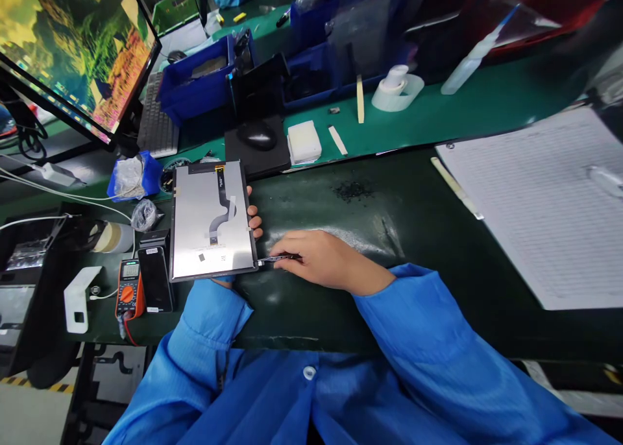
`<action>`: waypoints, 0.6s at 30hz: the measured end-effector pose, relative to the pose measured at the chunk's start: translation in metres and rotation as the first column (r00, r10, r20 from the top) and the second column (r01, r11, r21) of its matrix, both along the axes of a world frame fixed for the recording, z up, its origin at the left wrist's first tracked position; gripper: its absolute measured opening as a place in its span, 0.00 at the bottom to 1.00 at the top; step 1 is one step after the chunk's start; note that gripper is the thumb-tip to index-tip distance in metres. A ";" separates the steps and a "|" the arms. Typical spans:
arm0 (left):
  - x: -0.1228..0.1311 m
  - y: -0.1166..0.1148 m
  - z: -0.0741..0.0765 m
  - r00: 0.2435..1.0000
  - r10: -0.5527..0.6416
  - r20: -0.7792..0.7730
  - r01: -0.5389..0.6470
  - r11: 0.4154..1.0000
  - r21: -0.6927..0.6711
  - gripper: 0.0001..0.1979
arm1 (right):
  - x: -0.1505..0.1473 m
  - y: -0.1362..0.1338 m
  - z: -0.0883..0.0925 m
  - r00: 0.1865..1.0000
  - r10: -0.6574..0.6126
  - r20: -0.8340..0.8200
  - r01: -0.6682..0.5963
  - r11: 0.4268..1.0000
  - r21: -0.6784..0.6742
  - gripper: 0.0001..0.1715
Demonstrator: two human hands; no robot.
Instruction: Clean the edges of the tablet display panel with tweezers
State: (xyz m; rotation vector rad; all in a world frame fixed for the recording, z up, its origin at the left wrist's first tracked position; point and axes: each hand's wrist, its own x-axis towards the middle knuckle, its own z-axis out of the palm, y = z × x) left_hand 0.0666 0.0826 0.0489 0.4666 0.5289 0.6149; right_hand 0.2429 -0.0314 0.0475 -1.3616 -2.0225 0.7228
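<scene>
A tablet display panel (195,205) with a silvery back and a dark ribbon cable (223,192) is tilted above the bench. My left hand (254,216) supports it from beneath; only the fingertips show, curled around its right edge. At the panel's lower right corner, my right hand (316,257) pinches slim tweezers (287,257). Their tips meet a small pale bit (261,263) at the corner; whether it is gripped I cannot tell. Dark crumbs (354,191) lie on the dark mat beyond my right hand.
Left of the panel are a phone (156,279), an orange multimeter (129,292) and white cables. Behind stand a mouse (257,135), white pads (304,141), blue bins (195,82) and a tape roll (396,88). Printed sheets (545,205) cover the right side; a monitor (78,43) stands upper left.
</scene>
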 end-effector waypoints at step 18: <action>-0.003 0.007 -0.015 0.992 0.072 0.101 -0.074 0.997 0.019 0.21 | -0.007 0.000 -0.008 0.999 -0.031 0.030 0.029 0.999 0.041 0.13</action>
